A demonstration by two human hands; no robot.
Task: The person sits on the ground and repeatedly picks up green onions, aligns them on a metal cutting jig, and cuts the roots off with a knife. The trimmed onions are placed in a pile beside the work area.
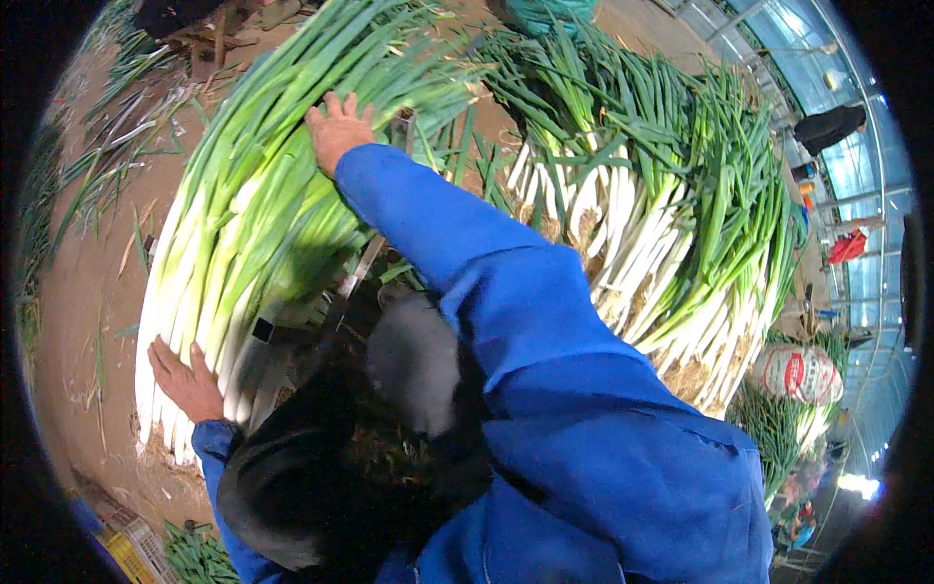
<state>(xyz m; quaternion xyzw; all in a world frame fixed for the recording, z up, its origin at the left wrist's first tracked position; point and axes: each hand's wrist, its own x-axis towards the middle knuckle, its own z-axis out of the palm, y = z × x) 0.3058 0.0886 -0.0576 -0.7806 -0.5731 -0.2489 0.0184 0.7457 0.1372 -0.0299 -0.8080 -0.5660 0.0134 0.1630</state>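
Note:
A large bundle of long green onions (233, 197) lies before me, white stalks and roots toward the lower left, green leaves toward the top. My left hand (186, 379) rests spread on the white stalks near the roots. Farther up, my right hand (340, 131) lies on the green leaves with its fingers apart. Neither hand is closed around a stalk. Part of a metal frame (357, 274) shows beside the bundle. The underside of the bundle is hidden.
To the right lies a big heap of green onions (642, 219) with roots on. Loose leaves (117, 146) litter the dirt floor at left. A white printed sack (799, 374) is at far right, a yellow crate (128, 556) at lower left, a green sack (551, 13) at the top.

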